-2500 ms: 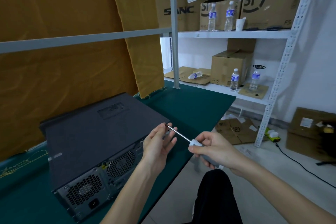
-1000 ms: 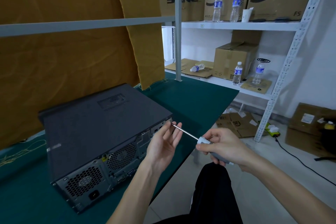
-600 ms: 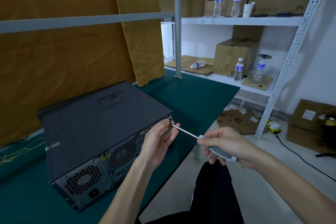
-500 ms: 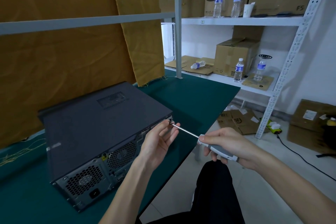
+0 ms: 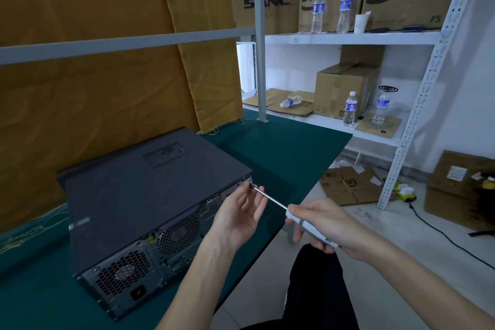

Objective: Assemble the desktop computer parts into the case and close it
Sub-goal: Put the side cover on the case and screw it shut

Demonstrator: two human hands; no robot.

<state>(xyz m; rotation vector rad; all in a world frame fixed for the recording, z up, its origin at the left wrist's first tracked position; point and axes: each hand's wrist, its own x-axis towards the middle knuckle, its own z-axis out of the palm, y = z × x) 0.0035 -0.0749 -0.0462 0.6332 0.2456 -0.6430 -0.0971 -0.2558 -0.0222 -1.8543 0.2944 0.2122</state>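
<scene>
A dark grey desktop computer case (image 5: pixel 139 195) lies flat on the green table (image 5: pixel 281 150), its cover panel on top and its rear panel with fan grilles facing me. My right hand (image 5: pixel 329 225) grips the white and grey handle of a screwdriver (image 5: pixel 270 199). The metal shaft points up and left, and its tip meets the case's top right rear corner. My left hand (image 5: pixel 241 215) is held just under the shaft near the tip, palm up, fingers loosely spread around it. Whether a screw sits at the tip is hidden.
An ochre cloth (image 5: pixel 107 88) hangs behind the table, crossed by a grey frame bar (image 5: pixel 128 43). A white metal shelf (image 5: pixel 348 37) at the right carries cardboard boxes and water bottles. Flattened cardboard (image 5: pixel 348 185) and a black cable (image 5: pixel 442 233) lie on the floor.
The screwdriver tip stays at the case's rear corner. My right hand has shifted its grip along the handle and my left hand's fingers have opened slightly near the tip. The view has drifted a little.
</scene>
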